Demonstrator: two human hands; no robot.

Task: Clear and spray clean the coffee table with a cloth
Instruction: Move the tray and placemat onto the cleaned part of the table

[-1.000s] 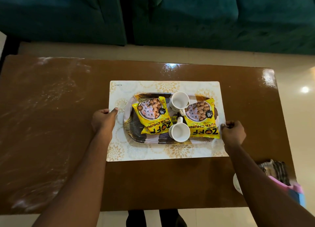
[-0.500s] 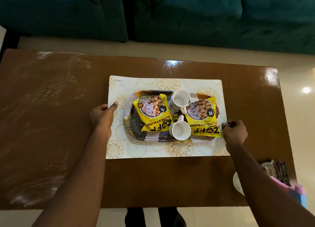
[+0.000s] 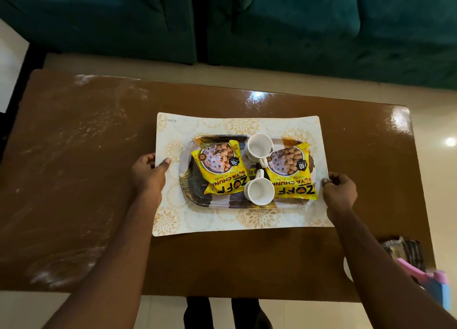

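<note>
We found the coffee table (image 3: 247,259) still loaded at its centre: a patterned placemat (image 3: 212,220) lay there, carrying a tray (image 3: 197,187) with two yellow snack packets (image 3: 220,170) and two white cups (image 3: 259,191). The left hand (image 3: 148,175) held the placemat's left edge, thumb lying on top and the other fingers curled at or under the edge. The right hand (image 3: 340,191) pinched the right edge between thumb and curled fingers. Against the frames taken a second before, both grips had tightened and the mat's side edges appeared to bow slightly upward; whether the mat had left the surface we could not tell. We judged that the clearing step had reached the lift, with the whole load to be carried off as one. The risk we noted was the mat flexing under the tray, letting the cups slide or tip. The left part of the table showed pale smears and dusty streaks, not yet wiped. At the near right corner lay a folded cloth (image 3: 405,252) and, beside it, a pink and blue object (image 3: 435,284) that may be the spray bottle, only partly in view. A dark green sofa (image 3: 296,32) stood beyond the table.
</note>
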